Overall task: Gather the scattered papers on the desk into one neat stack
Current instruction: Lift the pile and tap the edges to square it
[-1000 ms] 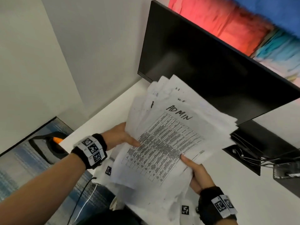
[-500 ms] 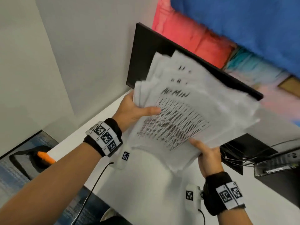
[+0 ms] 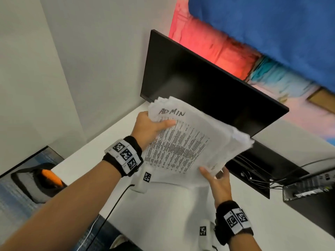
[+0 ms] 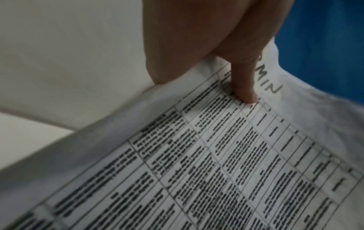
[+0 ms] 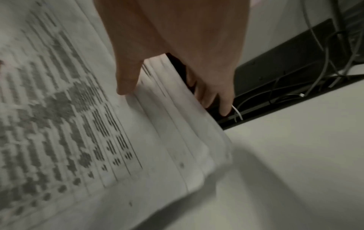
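Observation:
A stack of printed papers [image 3: 186, 142] hangs tilted above the white desk [image 3: 163, 218]; its top sheet bears a table and the handwritten word "ADMIN". My left hand [image 3: 150, 126] grips the stack's upper left edge, thumb [image 4: 244, 90] pressed on the top sheet [image 4: 216, 155] and fingers hidden beneath. At the lower right corner my right hand [image 3: 217, 182] pinches the stack. In the right wrist view the thumb [image 5: 126, 84] lies on the top sheet [image 5: 78, 124], and fingers [image 5: 216, 96] reach under the layered edges. The sheet edges lie close together, slightly stepped.
A black monitor [image 3: 199, 84] stands just behind the papers. Loose cables [image 3: 253, 176] and a black device [image 3: 308, 185] sit at the desk's right rear. A black cord [image 3: 116, 201] runs off the near edge. A grey and orange object [image 3: 45, 178] lies on the floor at left.
The fanned sheets have drawn together into a tighter stack. My left hand slid up toward the "ADMIN" corner, and my right hand moved to the lower right corner.

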Available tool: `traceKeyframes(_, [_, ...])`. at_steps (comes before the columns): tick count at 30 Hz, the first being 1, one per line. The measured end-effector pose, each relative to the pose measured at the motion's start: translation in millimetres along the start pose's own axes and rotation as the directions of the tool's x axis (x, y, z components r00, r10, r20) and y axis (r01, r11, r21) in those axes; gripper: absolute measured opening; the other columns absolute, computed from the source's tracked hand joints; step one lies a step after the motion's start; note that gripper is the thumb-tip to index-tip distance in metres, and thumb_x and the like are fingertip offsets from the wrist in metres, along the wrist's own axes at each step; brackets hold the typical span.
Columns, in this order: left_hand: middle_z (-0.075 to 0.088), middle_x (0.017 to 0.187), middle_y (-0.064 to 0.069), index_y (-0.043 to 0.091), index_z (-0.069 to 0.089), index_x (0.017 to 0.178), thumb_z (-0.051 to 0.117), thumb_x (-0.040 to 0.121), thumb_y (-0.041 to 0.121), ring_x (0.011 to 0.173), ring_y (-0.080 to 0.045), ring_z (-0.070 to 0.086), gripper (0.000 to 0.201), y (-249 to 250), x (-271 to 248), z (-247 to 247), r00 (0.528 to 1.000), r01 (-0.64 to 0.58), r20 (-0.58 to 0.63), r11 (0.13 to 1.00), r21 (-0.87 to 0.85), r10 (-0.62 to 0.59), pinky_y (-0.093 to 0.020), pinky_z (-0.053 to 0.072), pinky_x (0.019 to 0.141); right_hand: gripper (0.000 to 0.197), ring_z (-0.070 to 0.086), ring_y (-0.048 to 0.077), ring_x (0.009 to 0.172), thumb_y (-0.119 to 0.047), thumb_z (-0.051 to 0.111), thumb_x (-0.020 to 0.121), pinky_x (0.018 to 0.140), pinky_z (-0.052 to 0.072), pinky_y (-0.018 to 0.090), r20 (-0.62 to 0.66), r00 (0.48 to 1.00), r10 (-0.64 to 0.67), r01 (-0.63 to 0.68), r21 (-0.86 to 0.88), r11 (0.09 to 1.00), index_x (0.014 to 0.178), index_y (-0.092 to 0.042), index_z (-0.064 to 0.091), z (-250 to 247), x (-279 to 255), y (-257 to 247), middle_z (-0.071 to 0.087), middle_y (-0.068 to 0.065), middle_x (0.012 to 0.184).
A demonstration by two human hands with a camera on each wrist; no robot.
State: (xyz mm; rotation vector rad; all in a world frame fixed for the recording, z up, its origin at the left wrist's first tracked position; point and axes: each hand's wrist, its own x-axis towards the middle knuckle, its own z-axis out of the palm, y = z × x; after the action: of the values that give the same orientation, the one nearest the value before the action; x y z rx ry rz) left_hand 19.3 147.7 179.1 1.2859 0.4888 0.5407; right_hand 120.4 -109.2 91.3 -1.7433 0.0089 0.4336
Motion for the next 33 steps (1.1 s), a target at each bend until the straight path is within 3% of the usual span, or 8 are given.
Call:
traceKeyframes(4, [0.074,0.116,-0.019,0.000,0.067,0.120,0.077,0.079,0.003,0.109,-0.034,0.071,0.042,0.5,10.9,-17.0,0.999,0.042,0.006,0.942,-0.334,-0.043,-0.048,0.056,0.092,0.140,0.058,0.031,0.128,-0.045,0.099,0.042,0.108,0.044,0.053,0.077,0.978,0.192,-0.204,0.181,0.962,0.156,-0.031,0.018,-12.8,0.9,22.4,0.058,0.007,0.142])
traceKeyframes(9, [0.061,0.137,-0.022,0.006,0.061,0.133,0.073,0.084,0.017,0.125,-0.037,0.061,0.051,-20.5,16.4,-39.4,0.938,0.268,0.318,0.873,-0.408,-0.139,-0.054,0.048,0.104,0.063,0.063,0.029,0.127,-0.012,0.069,0.084,0.101,0.052,0.044,0.208,0.978,0.021,-0.129,0.524,0.842,0.145,-0.011,0.052,-18.6,0.3,-10.3,0.064,0.016,0.140])
traceKeyframes(12, [0.066,0.130,-0.022,-0.001,0.056,0.136,0.090,0.065,0.027,0.113,-0.034,0.069,0.084,-13.4,27.5,-69.8,0.925,0.289,0.317,0.927,-0.238,-0.207,-0.048,0.056,0.095,0.055,0.074,0.017,0.107,-0.008,0.071,0.081,0.082,0.061,0.029,0.076,0.995,-0.072,0.030,0.452,0.892,0.135,-0.009,0.059,-29.2,-2.7,-47.6,0.074,0.008,0.124])
traceKeyframes(15, [0.073,0.120,-0.017,0.003,0.064,0.128,0.075,0.079,0.010,0.105,-0.032,0.073,0.050,0.1,36.7,-79.3,0.885,0.272,0.365,0.958,0.093,-0.287,-0.043,0.060,0.088,0.047,0.076,0.005,0.091,-0.005,0.073,0.083,0.069,0.058,0.016,-0.008,0.971,-0.239,0.234,0.231,0.944,0.129,-0.010,0.062,-32.0,-12.2,-77.3,0.081,-0.012,0.099])
traceKeyframes(22, [0.078,0.104,-0.003,0.006,0.069,0.117,0.079,0.080,0.003,0.092,-0.016,0.077,0.038,-30.4,19.4,-15.5,0.999,-0.007,-0.053,1.000,0.012,0.008,-0.028,0.062,0.077,0.039,0.072,0.001,0.099,-0.002,0.070,0.089,0.079,0.056,0.015,-0.074,0.896,-0.437,0.443,0.088,0.892,0.127,-0.011,0.064,-10.2,-32.7,-79.5,0.078,-0.013,0.104])
traceKeyframes(28, [0.077,0.105,-0.004,0.023,0.072,0.104,0.093,0.062,0.013,0.099,-0.026,0.073,0.048,-89.8,16.6,-21.3,0.972,0.214,-0.128,0.968,0.132,-0.197,-0.047,0.060,0.085,0.064,0.066,0.026,0.115,0.002,0.077,0.080,0.097,0.055,0.034,-0.036,0.992,-0.121,0.121,-0.020,0.993,0.140,-0.009,0.055,1.0,-3.1,1.4,0.067,0.014,0.129])
traceKeyframes(31, [0.077,0.105,-0.009,0.019,0.073,0.099,0.085,0.069,0.002,0.099,-0.033,0.073,0.037,-101.9,17.9,-15.7,0.954,0.267,-0.163,0.960,0.083,-0.251,-0.053,0.058,0.090,0.036,0.071,0.020,0.100,0.009,0.066,0.088,0.078,0.055,0.020,-0.083,0.992,-0.092,0.090,-0.025,0.996,0.123,0.001,0.062,2.7,3.4,11.8,0.068,0.016,0.111])
traceKeyframes(33, [0.077,0.103,-0.014,0.009,0.073,0.102,0.080,0.076,0.002,0.097,-0.037,0.073,0.028,-99.1,21.4,-10.8,0.959,0.242,-0.171,0.967,0.080,-0.226,-0.052,0.060,0.086,0.014,0.069,0.032,0.101,-0.001,0.069,0.090,0.082,0.051,0.028,-0.149,0.984,-0.102,0.099,-0.027,0.995,0.101,-0.008,0.066,-2.4,5.9,3.9,0.069,0.007,0.093])
